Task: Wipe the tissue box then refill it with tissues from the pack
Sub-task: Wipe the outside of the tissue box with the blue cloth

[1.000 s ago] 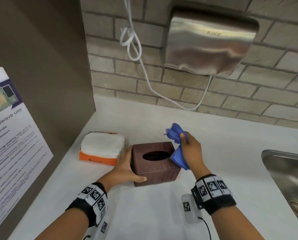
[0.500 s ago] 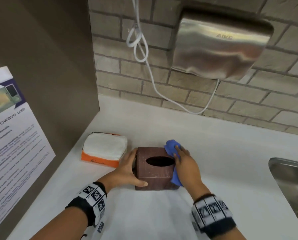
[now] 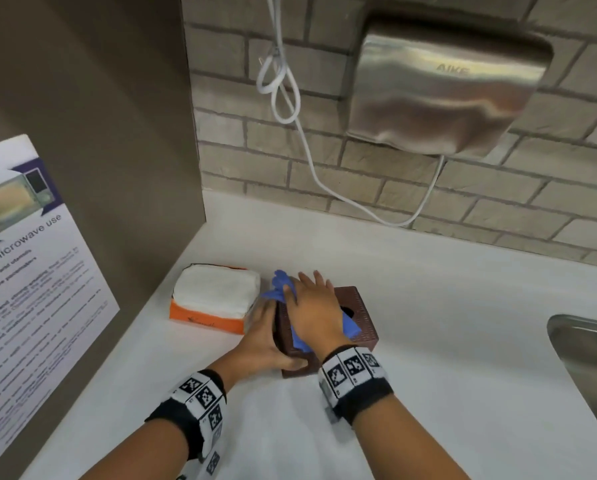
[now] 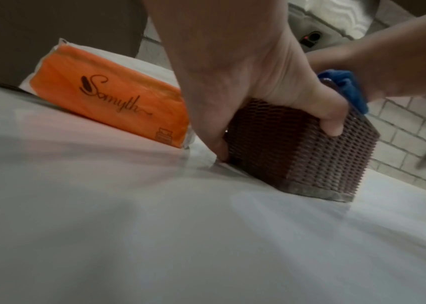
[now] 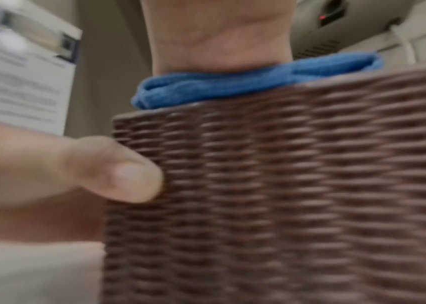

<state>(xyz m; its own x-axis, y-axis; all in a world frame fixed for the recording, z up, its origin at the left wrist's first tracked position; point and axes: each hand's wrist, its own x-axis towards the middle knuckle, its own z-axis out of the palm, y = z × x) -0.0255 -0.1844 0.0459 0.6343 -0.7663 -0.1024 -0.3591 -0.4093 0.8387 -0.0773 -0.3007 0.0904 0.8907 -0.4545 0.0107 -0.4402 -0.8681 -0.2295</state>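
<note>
On the counter point(image 4: 155, 236), the left wrist view alone shows the pack's point(image 4: 108, 102) script logo.

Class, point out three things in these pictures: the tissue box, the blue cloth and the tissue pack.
tissue box point(image 4: 297, 152): left wrist view, woven side wall.
blue cloth point(image 5: 232, 86): right wrist view, folded edge on the box top.
tissue pack point(image 3: 214, 292): head view, white top face.

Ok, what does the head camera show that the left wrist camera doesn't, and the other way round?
Only the head view shows the hand dryer, its white cord, the sink, the microwave poster and the right hand flat on the cloth. Only the left wrist view shows the pack's printed brand and the left thumb pressing the box's woven side. Both show the box, pack, blue cloth and the left hand gripping the box.
</note>
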